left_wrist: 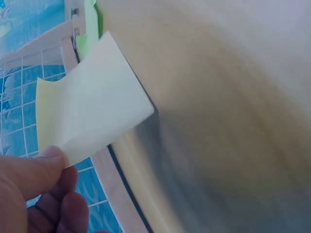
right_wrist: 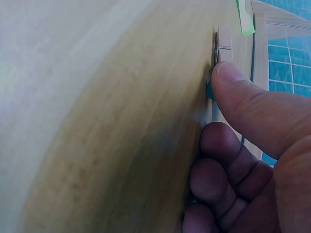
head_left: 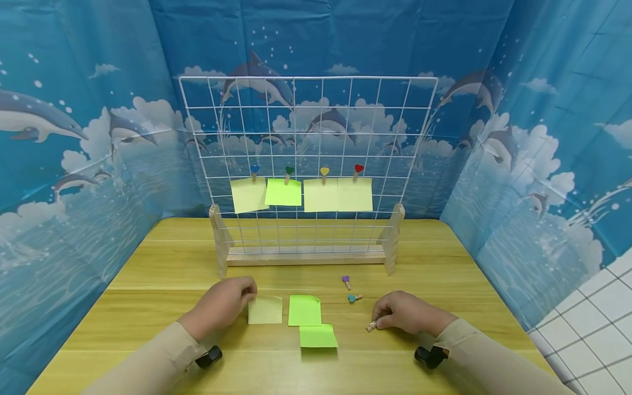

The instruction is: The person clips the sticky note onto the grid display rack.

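Observation:
My left hand (head_left: pixel 224 303) pinches the left edge of a pale yellow sticky note (head_left: pixel 265 311) between thumb and fingers. In the left wrist view that note (left_wrist: pixel 95 99) is tilted, its near corner close to the table. Two bright green sticky notes (head_left: pixel 304 311) lie just to its right, one in front of the other. At the right, my right hand (head_left: pixel 407 311) pinches a small wooden clothespin (head_left: pixel 371 326) low at the tabletop. Thumb and fingertips cover part of this clothespin (right_wrist: pixel 224 43) in the right wrist view.
A white wire grid (head_left: pixel 308 133) on a wooden stand (head_left: pixel 306 258) rises behind the hands. Heart-topped clothespins hold several notes (head_left: pixel 321 196) on it. A purple-heart clothespin (head_left: pixel 346 282) and a teal-heart clothespin (head_left: pixel 354 298) lie between the grid and my right hand. Dolphin-print curtains (head_left: pixel 336 44) surround the table.

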### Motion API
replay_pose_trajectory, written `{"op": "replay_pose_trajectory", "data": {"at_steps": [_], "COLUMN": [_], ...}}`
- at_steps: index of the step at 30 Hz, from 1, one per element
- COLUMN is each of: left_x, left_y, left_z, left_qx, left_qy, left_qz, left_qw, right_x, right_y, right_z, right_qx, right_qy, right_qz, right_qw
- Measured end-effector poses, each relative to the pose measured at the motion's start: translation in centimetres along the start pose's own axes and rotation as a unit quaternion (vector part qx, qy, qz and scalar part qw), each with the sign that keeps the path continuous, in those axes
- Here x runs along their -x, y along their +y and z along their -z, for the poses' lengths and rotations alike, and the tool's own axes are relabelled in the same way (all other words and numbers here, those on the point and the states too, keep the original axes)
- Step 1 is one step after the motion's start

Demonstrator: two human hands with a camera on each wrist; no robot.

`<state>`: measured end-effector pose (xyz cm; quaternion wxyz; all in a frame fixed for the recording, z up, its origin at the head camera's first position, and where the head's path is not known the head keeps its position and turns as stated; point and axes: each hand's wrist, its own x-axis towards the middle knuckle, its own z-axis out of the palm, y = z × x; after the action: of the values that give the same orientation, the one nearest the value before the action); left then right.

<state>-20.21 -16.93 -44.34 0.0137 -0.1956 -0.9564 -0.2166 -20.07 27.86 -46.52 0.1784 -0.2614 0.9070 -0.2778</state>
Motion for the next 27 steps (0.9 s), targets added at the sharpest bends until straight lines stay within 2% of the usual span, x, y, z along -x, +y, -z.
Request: {"op": "replay_pose_trajectory", "data": {"at_steps": [5,14,22,27], "left_x": [-0.9,-2.5,-4.8,-6.4], "left_y": [0.0,0.4,0.8,0.7], "left_z": [0.7,1.6,2.3,2.5], "left_qx": [0.021,0.051,0.060,0.064], "left_qy": [0.006,0.032,0.049,0.058], "left_qz": [0.015,0.016,0.009,0.019], "left_qw": [0.9996,0.9980,0.9970,0.9960], "right_x": [-0.1,-0.1,0.0,0.1], "right_y": [0.1,0.1,0.0,-0.1], "right_z": [0.0,0.0,0.0,0.1], "right_qx": [0.000,-0.005,-0.009,-0.010], "right_qy": [0.000,0.001,0.002,0.002], "right_qz": [-0.003,-0.004,-0.006,-0.006], "right_qw": [1.0000,1.0000,0.9999,0.9999]}}
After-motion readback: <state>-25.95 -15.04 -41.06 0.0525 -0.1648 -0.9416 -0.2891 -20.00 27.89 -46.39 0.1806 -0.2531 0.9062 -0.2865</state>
